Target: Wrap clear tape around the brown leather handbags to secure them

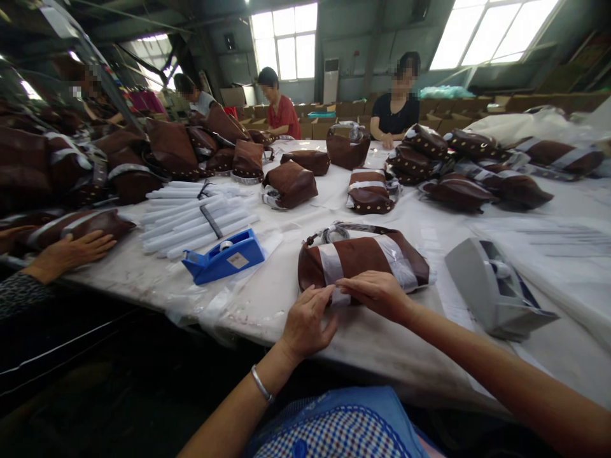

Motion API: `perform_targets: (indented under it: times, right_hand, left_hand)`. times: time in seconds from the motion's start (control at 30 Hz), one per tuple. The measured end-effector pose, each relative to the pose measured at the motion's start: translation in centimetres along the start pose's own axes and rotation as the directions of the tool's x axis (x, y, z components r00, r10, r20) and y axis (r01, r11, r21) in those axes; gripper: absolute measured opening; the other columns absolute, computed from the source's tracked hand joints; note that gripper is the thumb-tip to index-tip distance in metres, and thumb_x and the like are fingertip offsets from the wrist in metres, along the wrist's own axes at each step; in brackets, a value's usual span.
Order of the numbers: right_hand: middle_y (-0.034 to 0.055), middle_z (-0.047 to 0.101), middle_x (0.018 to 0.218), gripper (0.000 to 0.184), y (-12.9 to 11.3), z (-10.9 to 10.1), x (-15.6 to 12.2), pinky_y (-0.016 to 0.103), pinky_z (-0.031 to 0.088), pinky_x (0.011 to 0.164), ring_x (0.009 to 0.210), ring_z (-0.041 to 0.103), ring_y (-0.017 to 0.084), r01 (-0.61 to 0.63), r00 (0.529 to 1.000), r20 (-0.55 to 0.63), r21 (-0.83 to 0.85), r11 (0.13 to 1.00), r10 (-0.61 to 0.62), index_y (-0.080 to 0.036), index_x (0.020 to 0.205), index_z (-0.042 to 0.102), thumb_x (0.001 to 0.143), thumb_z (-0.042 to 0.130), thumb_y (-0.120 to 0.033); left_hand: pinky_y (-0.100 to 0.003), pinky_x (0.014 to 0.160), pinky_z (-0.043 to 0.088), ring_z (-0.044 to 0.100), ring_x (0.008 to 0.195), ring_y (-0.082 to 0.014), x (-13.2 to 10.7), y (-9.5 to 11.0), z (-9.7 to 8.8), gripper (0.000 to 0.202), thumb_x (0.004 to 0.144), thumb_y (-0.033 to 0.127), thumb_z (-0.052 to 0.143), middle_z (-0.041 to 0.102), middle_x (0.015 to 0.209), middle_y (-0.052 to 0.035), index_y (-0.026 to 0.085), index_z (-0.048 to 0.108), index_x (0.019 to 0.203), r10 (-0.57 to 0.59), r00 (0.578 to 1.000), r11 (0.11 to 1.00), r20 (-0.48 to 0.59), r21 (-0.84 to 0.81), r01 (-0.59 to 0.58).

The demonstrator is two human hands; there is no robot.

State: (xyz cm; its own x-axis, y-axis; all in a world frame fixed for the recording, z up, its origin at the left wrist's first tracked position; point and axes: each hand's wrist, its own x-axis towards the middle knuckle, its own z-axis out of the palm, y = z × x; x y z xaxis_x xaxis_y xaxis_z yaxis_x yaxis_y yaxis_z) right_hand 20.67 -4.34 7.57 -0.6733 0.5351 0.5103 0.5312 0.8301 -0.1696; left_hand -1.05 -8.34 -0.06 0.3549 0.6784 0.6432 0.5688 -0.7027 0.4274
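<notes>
A brown handbag (360, 254) lies on the table in front of me, with white wrapping strips (395, 259) around it and its strap bundled in clear plastic on top. My left hand (309, 323) touches the near left side of the bag, its fingers stretched out and the thumb apart. Across the front of the bag, by the left white strip, lies my right hand (377, 294) with straight fingers. Neither hand is wrapped around anything. To the left sits a blue tape dispenser (226, 256); a grey tape dispenser (496, 286) stands on the right.
Bundles of white rolled tubes (191, 216) lie beyond the blue dispenser. More brown bags (291, 184) are spread along the table, piled high on the left (174, 149). A co-worker's hand (71, 254) rests on a bag at far left. Other people (396, 114) work across the table.
</notes>
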Motion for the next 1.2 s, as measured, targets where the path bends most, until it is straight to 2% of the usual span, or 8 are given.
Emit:
perform_targets:
  times: [0.1,0.27,0.6,0.8,0.93,1.03,1.13,1.2]
  right_hand:
    - [0.0037,0.077,0.094,0.027,1.0,0.5,0.4,0.029,0.056,0.077,0.083,0.073,0.018,-0.031,0.998,0.054,-0.056,0.998,0.034,-0.026,0.122,0.069,0.100,0.054,-0.033]
    - [0.0049,0.074,0.089,0.029,2.5,1.6,0.5,0.027,0.055,0.072,0.080,0.069,0.016,0.007,0.995,0.104,-0.062,0.998,0.000,-0.024,0.124,0.066,0.102,0.050,-0.034]
    - [0.0066,0.067,0.092,0.032,2.7,2.3,1.3,0.030,0.055,0.077,0.087,0.064,0.019,-0.068,0.988,0.130,-0.085,0.994,0.079,-0.019,0.123,0.061,0.099,0.056,-0.038]
    - [0.0038,0.064,0.087,0.034,2.3,2.0,1.5,0.030,0.054,0.076,0.083,0.064,0.019,-0.148,0.981,0.115,-0.061,0.987,0.154,-0.020,0.127,0.057,0.098,0.058,-0.036]
    - [0.0033,0.063,0.090,0.036,2.2,2.6,1.5,0.028,0.055,0.072,0.077,0.064,0.017,-0.185,0.978,0.088,-0.070,0.980,0.191,-0.022,0.131,0.055,0.098,0.057,-0.036]
    - [0.0052,0.065,0.097,0.036,1.8,2.8,1.5,0.027,0.056,0.071,0.079,0.066,0.017,-0.219,0.975,0.011,-0.113,0.969,0.222,-0.022,0.134,0.055,0.099,0.054,-0.032]
    - [0.0064,0.068,0.104,0.032,1.2,0.9,0.1,0.028,0.056,0.079,0.089,0.067,0.019,-0.247,0.967,-0.119,-0.228,0.942,0.224,-0.023,0.131,0.059,0.100,0.049,-0.022]
    - [0.0069,0.069,0.110,0.030,0.9,-2.1,-2.2,0.033,0.053,0.091,0.100,0.066,0.021,-0.306,0.943,-0.232,-0.315,0.898,0.240,-0.025,0.127,0.062,0.098,0.051,-0.021]
  left_hand:
    - [-0.040,0.101,0.052,0.064,0.108,-0.0240,0.4,0.3,0.6,0.065,0.088,0.040,0.065,0.070,0.115,-0.0100,0.016,0.041,0.145,-0.081,0.991,0.997,-0.104,0.004,0.082]
    - [-0.033,0.084,0.056,0.068,0.083,-0.0183,1.4,0.5,1.9,0.062,0.091,0.026,0.064,0.074,0.089,-0.0006,0.021,0.040,0.147,-0.219,0.949,0.973,-0.228,0.029,0.231]
    - [-0.026,0.073,0.055,0.069,0.079,-0.0160,1.6,1.1,2.6,0.064,0.089,0.025,0.067,0.075,0.089,0.0026,0.024,0.040,0.148,-0.303,0.912,0.937,-0.275,0.087,0.338]
    - [-0.026,0.077,0.056,0.070,0.098,-0.0177,1.4,1.1,2.6,0.040,0.094,0.020,0.059,0.067,0.126,-0.0058,0.023,0.055,0.133,-0.136,0.944,0.944,-0.302,0.250,0.216]
    - [-0.030,0.082,0.057,0.068,0.094,-0.0179,1.3,0.7,2.4,0.021,0.095,0.018,0.058,0.072,0.115,-0.0042,0.021,0.067,0.113,-0.012,0.972,0.951,-0.233,0.296,0.083]
    - [-0.031,0.084,0.058,0.067,0.095,-0.0189,1.4,0.5,2.3,0.022,0.094,0.017,0.058,0.074,0.112,-0.0044,0.019,0.068,0.113,0.017,0.980,0.951,-0.196,0.307,0.045]
    - [-0.032,0.088,0.057,0.066,0.101,-0.0196,1.4,0.4,2.3,0.026,0.095,0.017,0.057,0.070,0.124,-0.0045,0.020,0.068,0.119,0.032,0.983,0.945,-0.178,0.325,0.028]
    - [-0.033,0.090,0.057,0.066,0.103,-0.0204,1.4,0.3,2.2,0.029,0.095,0.018,0.056,0.068,0.129,-0.0042,0.020,0.067,0.122,0.043,0.986,0.945,-0.162,0.326,0.012]
